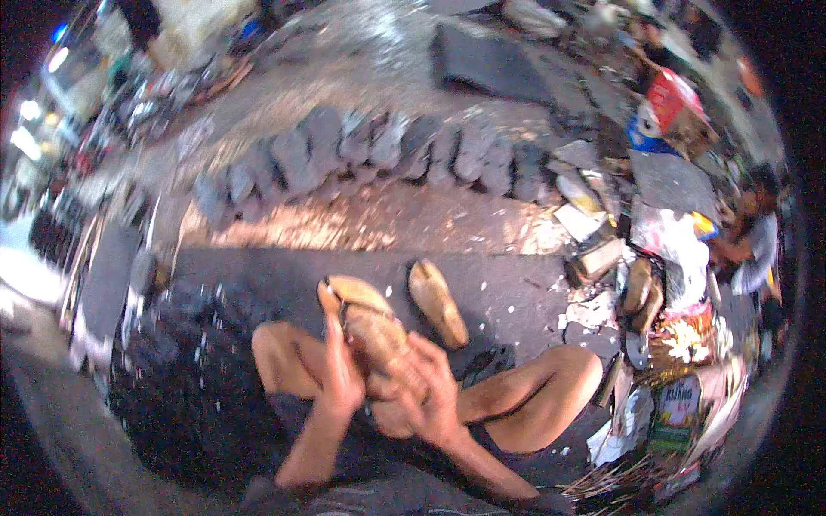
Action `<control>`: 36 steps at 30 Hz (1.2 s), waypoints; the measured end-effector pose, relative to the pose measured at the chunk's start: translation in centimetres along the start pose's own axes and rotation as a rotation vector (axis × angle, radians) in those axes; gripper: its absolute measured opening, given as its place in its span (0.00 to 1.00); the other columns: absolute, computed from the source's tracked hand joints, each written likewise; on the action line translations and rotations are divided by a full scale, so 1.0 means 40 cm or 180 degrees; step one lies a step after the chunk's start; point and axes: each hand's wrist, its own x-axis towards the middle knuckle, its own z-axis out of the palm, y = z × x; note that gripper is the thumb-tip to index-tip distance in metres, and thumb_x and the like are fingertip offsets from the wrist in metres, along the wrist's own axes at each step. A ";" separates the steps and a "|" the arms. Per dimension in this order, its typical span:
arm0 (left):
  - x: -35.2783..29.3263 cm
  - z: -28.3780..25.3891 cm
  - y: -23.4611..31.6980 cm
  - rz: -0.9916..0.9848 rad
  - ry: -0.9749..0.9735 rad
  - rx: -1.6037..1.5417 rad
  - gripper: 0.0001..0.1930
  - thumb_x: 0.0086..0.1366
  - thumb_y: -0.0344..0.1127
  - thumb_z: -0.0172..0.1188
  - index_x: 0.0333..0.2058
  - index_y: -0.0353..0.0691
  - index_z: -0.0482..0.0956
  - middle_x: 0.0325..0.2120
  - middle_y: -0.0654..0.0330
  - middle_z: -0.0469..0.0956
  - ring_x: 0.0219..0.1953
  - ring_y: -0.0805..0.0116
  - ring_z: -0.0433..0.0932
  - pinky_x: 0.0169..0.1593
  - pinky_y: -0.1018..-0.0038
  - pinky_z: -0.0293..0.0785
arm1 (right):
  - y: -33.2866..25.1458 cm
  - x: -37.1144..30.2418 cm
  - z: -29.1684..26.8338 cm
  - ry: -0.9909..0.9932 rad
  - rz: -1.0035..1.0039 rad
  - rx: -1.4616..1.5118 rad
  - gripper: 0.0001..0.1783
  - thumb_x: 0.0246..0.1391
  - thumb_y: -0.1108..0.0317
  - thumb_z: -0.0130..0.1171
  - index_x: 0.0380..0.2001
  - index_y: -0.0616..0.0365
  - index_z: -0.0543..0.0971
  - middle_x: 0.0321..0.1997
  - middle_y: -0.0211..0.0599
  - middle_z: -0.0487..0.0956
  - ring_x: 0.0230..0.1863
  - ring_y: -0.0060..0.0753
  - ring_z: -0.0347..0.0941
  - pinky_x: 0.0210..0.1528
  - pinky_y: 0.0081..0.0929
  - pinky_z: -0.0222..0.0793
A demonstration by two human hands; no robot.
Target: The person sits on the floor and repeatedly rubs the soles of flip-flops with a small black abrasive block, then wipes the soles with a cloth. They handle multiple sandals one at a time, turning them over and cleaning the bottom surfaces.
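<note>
In front of my lap I hold a tan, foot-shaped shoe last, tilted with its toe end pointing away from me. A dark line runs across the toe end, like a slit between the toes. My left hand grips its left side, with a finger stretched up along the edge. The fingers of my right hand press round its right side, lower down. A second tan last of similar shape lies on the dark mat just beyond my right hand, touched by neither hand.
A curved row of several dark soles stands beyond the mat. Black scraps are heaped on my left. At my right are papers, plastic bags, a printed box and thin sticks. Another person sits at the far right.
</note>
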 end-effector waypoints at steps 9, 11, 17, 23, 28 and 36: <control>-0.099 -0.066 -0.019 -0.0340 0.0295 0.0402 0.38 0.71 0.63 0.54 0.65 0.35 0.71 0.55 0.51 0.82 0.55 0.55 0.83 0.61 0.57 0.79 | 0.023 0.012 -0.020 -0.0360 0.1952 0.1028 0.19 0.81 0.56 0.47 0.42 0.59 0.79 0.36 0.28 0.78 0.42 0.18 0.72 0.51 0.26 0.72; -0.095 -0.063 -0.001 -0.0345 0.0209 0.0533 0.39 0.71 0.64 0.55 0.65 0.34 0.72 0.55 0.50 0.82 0.54 0.54 0.83 0.61 0.57 0.79 | 0.013 0.016 -0.007 -0.0380 0.2155 0.1843 0.21 0.80 0.53 0.49 0.37 0.56 0.81 0.29 0.25 0.76 0.36 0.15 0.72 0.45 0.22 0.72; -0.136 -0.156 0.033 -0.0418 -0.0559 -0.0565 0.38 0.67 0.55 0.58 0.67 0.31 0.70 0.57 0.48 0.81 0.54 0.50 0.83 0.60 0.54 0.79 | -0.004 -0.084 -0.024 -0.0866 0.3037 0.3222 0.15 0.74 0.54 0.59 0.43 0.54 0.82 0.35 0.26 0.82 0.33 0.22 0.77 0.38 0.22 0.73; -0.152 -0.040 0.032 -0.0195 -0.0503 0.1538 0.43 0.62 0.39 0.64 0.75 0.39 0.59 0.58 0.54 0.76 0.58 0.60 0.79 0.63 0.61 0.76 | 0.013 -0.054 0.032 0.0022 0.3365 0.3767 0.26 0.70 0.62 0.63 0.67 0.55 0.73 0.55 0.30 0.84 0.57 0.28 0.80 0.56 0.30 0.79; -0.050 -0.017 -0.017 0.0157 0.0034 0.1523 0.34 0.73 0.43 0.57 0.72 0.35 0.61 0.62 0.50 0.73 0.62 0.60 0.74 0.66 0.63 0.72 | -0.027 -0.029 -0.008 0.0302 0.2093 0.2545 0.45 0.66 0.60 0.70 0.77 0.55 0.57 0.63 0.39 0.77 0.66 0.35 0.72 0.72 0.35 0.65; -0.060 -0.042 0.062 0.0338 -0.0941 0.3661 0.20 0.82 0.46 0.54 0.59 0.35 0.77 0.49 0.60 0.82 0.52 0.69 0.79 0.58 0.68 0.75 | -0.110 0.041 -0.115 -0.0733 0.1993 0.2478 0.71 0.49 0.74 0.75 0.81 0.55 0.31 0.77 0.51 0.57 0.77 0.45 0.58 0.78 0.48 0.57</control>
